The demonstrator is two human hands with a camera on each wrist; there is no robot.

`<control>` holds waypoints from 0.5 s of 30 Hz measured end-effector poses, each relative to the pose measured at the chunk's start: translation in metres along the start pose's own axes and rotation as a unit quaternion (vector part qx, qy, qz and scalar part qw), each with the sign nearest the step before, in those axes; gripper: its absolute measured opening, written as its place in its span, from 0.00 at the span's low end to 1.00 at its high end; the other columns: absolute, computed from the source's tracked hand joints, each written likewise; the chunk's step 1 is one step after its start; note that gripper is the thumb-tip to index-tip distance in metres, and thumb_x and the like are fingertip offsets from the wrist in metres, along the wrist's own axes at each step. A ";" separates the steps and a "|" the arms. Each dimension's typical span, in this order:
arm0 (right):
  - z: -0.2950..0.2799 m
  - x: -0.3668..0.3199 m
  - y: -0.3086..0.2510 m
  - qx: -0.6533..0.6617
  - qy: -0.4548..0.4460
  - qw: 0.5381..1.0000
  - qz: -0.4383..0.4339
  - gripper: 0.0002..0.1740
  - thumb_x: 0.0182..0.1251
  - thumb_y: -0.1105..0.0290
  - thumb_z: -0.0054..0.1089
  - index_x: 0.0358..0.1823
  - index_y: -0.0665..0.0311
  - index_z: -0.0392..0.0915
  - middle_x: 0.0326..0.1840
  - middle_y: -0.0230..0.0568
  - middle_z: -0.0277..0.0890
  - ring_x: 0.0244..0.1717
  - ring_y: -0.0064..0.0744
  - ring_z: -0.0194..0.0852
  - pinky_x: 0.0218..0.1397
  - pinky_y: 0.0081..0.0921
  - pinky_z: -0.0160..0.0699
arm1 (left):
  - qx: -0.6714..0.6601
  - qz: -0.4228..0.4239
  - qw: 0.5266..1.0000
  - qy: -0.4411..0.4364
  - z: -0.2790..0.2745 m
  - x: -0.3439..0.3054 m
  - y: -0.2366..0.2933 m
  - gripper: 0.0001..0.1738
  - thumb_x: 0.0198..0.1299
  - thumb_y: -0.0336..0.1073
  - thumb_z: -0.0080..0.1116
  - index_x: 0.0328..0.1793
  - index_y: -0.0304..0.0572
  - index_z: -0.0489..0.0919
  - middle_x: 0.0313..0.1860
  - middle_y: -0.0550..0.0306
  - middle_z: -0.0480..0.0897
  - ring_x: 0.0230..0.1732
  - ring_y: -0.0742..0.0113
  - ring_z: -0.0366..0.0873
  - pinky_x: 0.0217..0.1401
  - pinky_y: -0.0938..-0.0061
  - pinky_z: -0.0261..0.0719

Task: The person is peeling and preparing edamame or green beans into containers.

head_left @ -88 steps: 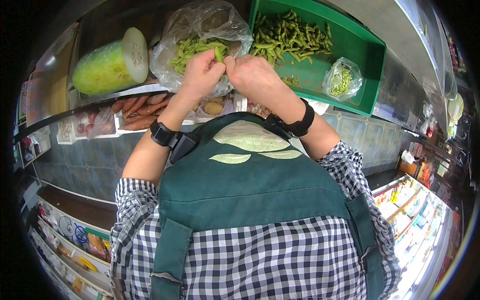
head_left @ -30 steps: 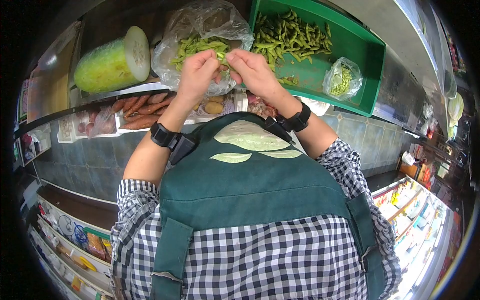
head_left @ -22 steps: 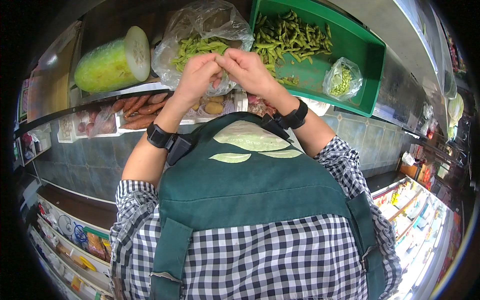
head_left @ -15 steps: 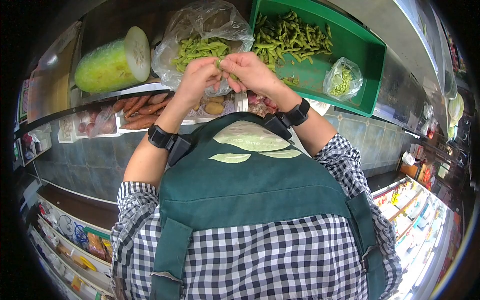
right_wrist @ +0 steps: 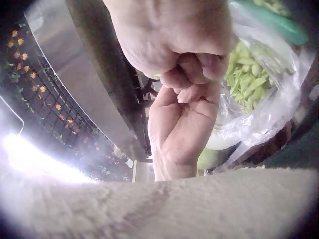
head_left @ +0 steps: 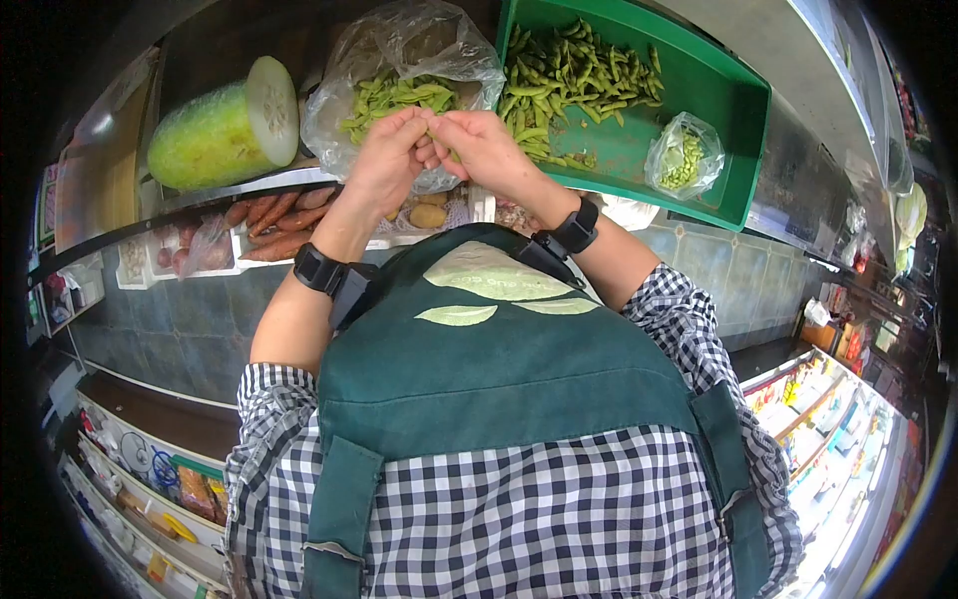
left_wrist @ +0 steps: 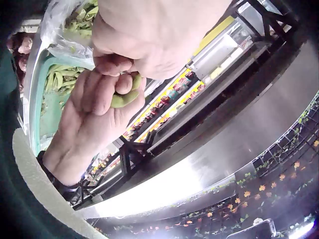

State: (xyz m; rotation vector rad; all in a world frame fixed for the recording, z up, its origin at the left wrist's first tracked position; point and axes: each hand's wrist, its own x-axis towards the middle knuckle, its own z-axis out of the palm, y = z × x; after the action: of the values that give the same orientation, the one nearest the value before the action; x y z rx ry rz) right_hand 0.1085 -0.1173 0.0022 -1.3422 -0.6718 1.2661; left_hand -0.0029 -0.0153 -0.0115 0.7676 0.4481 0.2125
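Note:
In the head view my left hand (head_left: 387, 155) and right hand (head_left: 491, 148) meet fingertip to fingertip in front of an open clear plastic bag (head_left: 344, 50) of green pods (head_left: 399, 103). Between them is a green soybean pod (left_wrist: 125, 97), best seen in the left wrist view. My right hand's curled fingers hold it, and the left fingers pinch at its end. Knuckles hide most of the pod in the head and right wrist views. A green crate (head_left: 723, 195) to the right holds a heap of soybean pods (head_left: 579, 75) and a small bag of shelled beans (head_left: 683, 160).
A cut winter melon (head_left: 205, 135) lies left of the bag. Below the counter edge sit sweet potatoes (head_left: 284, 225), potatoes (head_left: 427, 216) and a white box of red onions (head_left: 190, 258). A metal ledge (head_left: 788, 215) runs along the right side.
Both hands have stayed together before the bag, their fingers shifting around the pod. The right hand has moved slightly down and left since half a second ago. Bag, crate and melon stay put.

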 end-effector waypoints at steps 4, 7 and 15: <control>-0.001 0.004 0.011 0.105 0.022 0.994 0.012 0.16 0.69 0.64 0.46 0.29 0.69 0.73 0.19 0.32 0.69 0.15 0.15 0.59 0.16 0.15 0.56 | -0.024 -0.022 0.998 0.056 -0.001 0.004 -0.001 0.08 0.66 0.34 0.47 0.36 0.39 0.71 0.25 0.63 0.70 0.26 0.76 0.66 0.30 0.80 0.66; -0.012 0.006 0.017 0.160 -0.051 0.984 0.058 0.13 0.71 0.64 0.45 0.31 0.65 0.69 0.18 0.30 0.64 0.14 0.16 0.52 0.17 0.15 0.53 | -0.031 -0.031 0.996 0.079 -0.008 0.007 -0.004 0.07 0.66 0.34 0.48 0.37 0.39 0.71 0.25 0.64 0.69 0.25 0.77 0.64 0.29 0.80 0.65; -0.025 0.000 0.026 0.290 -0.096 0.945 0.113 0.07 0.73 0.68 0.42 0.39 0.64 0.66 0.28 0.34 0.66 0.19 0.17 0.55 0.18 0.13 0.51 | 0.028 0.007 0.989 0.142 -0.016 0.016 -0.018 0.09 0.66 0.36 0.49 0.36 0.38 0.71 0.23 0.64 0.69 0.22 0.78 0.61 0.27 0.80 0.63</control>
State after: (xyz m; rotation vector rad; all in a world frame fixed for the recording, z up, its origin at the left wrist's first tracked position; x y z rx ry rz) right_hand 0.1249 -0.1312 -0.0273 -0.8271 -0.2372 1.6367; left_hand 0.0042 -0.0125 -0.0392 0.7989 0.7215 0.3265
